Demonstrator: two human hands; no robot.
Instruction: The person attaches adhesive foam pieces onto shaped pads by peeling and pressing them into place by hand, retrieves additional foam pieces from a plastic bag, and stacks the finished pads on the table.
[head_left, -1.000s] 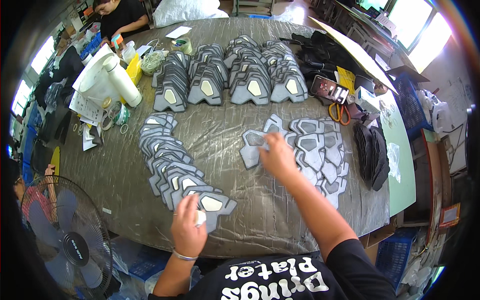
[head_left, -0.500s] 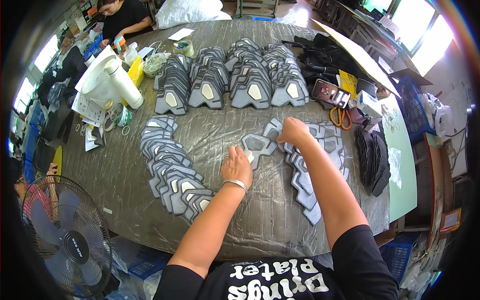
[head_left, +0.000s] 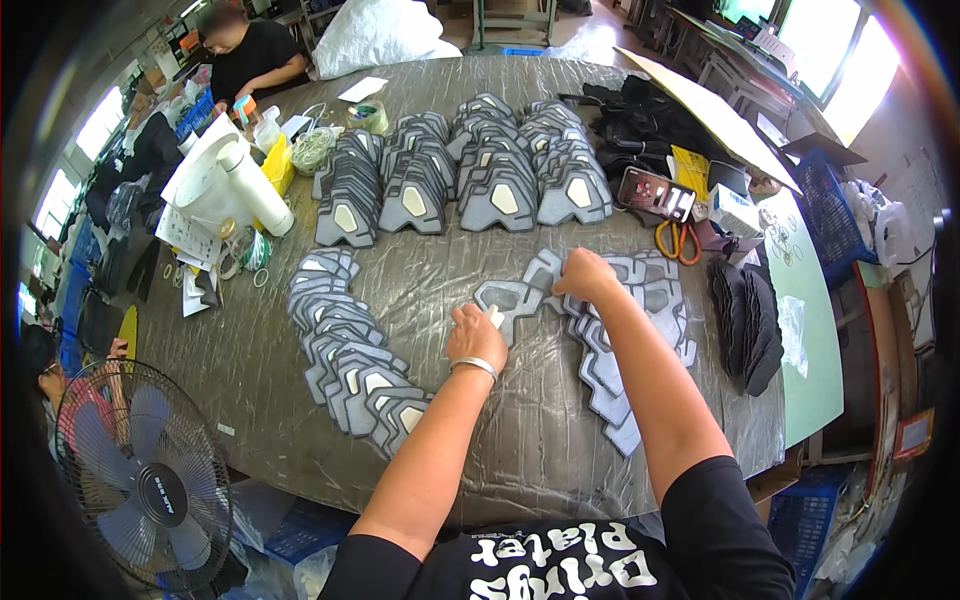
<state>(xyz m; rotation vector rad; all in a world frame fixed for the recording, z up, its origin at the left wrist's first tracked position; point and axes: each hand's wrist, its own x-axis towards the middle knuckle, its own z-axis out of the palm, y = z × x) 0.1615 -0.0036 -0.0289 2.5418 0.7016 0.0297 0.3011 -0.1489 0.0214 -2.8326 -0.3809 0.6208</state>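
My left hand [head_left: 477, 338] has its fingers closed around small cream pads [head_left: 495, 317], which poke out by the thumb. Just beyond it lies a grey, dark-edged shaped panel [head_left: 512, 298] with a cut-out in the middle. My right hand [head_left: 588, 276] pinches the edge of another grey panel [head_left: 543, 268], at the left end of an overlapping pile of grey panels [head_left: 655, 285] partly hidden by my forearm. Left of my left hand, a curved row of overlapping grey panels [head_left: 345, 340] shows cream pads in the cut-outs.
Several stacks of padded panels [head_left: 408, 205] stand across the far table. A phone [head_left: 656, 194], orange-handled scissors [head_left: 678, 241] and black stacked pieces [head_left: 745, 325] are at right. A white bucket [head_left: 205, 180] and bottle [head_left: 255, 190] stand left, a fan [head_left: 150, 480] near left. Another person [head_left: 255, 60] sits far left.
The whole view has shifted slightly, so the table's things appear lower. The grey panel near my left hand sits a little further left. Both hands keep nearly the same pose.
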